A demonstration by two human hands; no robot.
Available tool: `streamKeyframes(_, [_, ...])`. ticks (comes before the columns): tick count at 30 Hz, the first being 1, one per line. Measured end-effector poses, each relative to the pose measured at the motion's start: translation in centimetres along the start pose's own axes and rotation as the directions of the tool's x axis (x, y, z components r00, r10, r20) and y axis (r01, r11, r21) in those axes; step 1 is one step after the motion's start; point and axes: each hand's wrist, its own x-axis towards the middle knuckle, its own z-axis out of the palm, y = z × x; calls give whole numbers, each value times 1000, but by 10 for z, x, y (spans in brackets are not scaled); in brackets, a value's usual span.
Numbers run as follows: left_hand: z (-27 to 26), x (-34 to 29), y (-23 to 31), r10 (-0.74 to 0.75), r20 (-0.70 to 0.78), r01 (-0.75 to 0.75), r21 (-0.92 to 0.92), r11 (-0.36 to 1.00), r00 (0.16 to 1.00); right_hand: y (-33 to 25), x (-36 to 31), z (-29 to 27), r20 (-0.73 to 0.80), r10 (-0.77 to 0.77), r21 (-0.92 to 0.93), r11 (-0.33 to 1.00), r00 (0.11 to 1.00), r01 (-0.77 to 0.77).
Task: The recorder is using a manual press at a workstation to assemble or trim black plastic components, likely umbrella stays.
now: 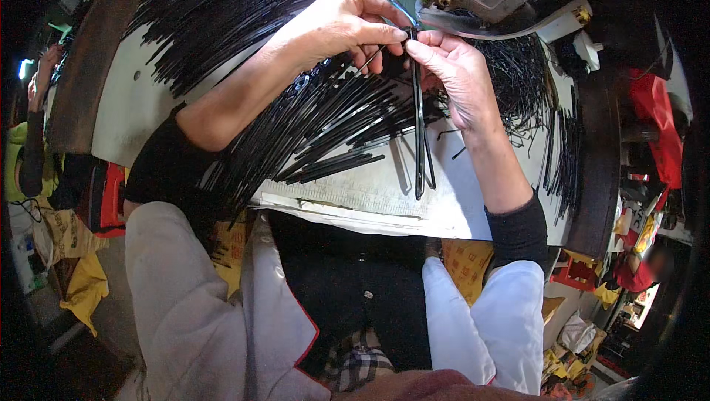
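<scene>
Both of my hands meet at the far middle of the worktable, below a metal machine part. My left hand (344, 24) is closed in a pinch at the upper end of some long thin black strips (418, 127). My right hand (457, 76) pinches the same end from the other side, thumb against the fingers. The strips hang down toward me, their lower ends spread slightly apart. Another thin dark rod (372, 59) shows by my left fingers. Under my hands a fanned heap of similar black strips (325, 120) lies on the white table sheet (355, 194).
More black strips (214, 17) cover the far left of the table. A tangle of thin black pieces (518, 76) lies at the right. The machine's metal edge (510, 28) overhangs the far side. At the left edge, another person's arm (44, 76) shows; another person (634, 272) is at the right.
</scene>
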Motion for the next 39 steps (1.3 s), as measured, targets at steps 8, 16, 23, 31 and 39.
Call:
streamKeyframes(8, [0, 8, -1, 50, -43, -47, 71, 996, 998, -4, 6, -3, -45, -89, -98, 992, 995, 85])
streamKeyframes(16, [0, 10, -4, -1, -59, 0, -25, 1000, 998, -3, 8, -5, -43, -74, -120, 990, 996, 68])
streamKeyframes(23, [-1, 5, 0, -117, -85, 125, 93, 988, 989, -5, -7, 2, 32, 145, -54, 988, 989, -143])
streamKeyframes(31, [1, 2, 5, -81, -61, 85, 74, 994, 995, 0, -11, 1, -20, 89, 35, 995, 996, -88])
streamKeyframes(39, [-2, 4, -2, -96, 97, 95, 12, 995, 991, -4, -8, 6, -47, 62, 57, 997, 997, -59])
